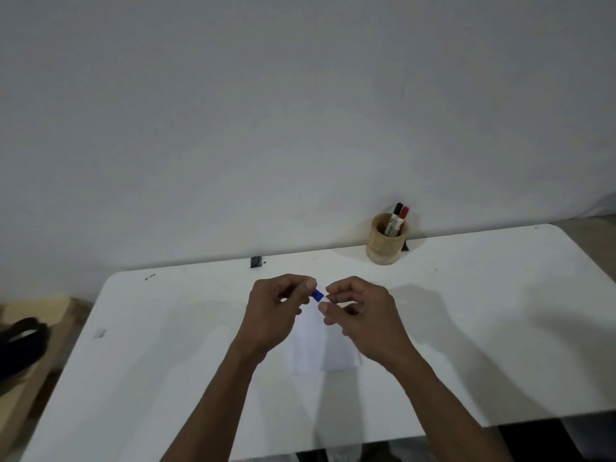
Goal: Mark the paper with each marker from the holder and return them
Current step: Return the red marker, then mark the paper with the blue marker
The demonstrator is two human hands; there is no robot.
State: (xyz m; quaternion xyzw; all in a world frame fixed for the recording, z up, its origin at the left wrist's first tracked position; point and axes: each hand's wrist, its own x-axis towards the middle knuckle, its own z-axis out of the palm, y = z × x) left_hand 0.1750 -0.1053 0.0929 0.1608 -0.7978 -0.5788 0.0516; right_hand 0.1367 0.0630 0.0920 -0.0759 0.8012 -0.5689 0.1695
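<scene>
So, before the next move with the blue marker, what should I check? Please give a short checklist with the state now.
1. Blue marker held by both hands, left hand and right hand: ok.
2. Cap off: cannot tell, fingers hide it.
3. Paper lies flat under the hands: ok.
4. Holder upright, far right on the table: ok.
5. Black marker and red marker in the holder: ok.

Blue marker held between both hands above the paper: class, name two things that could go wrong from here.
1. Both hands, left and right, pinch the blue marker by short grips; a hard pull on the cap could fling it or smear ink on fingers.
2. The paper lies loose on the table; marking could shift it.
</scene>
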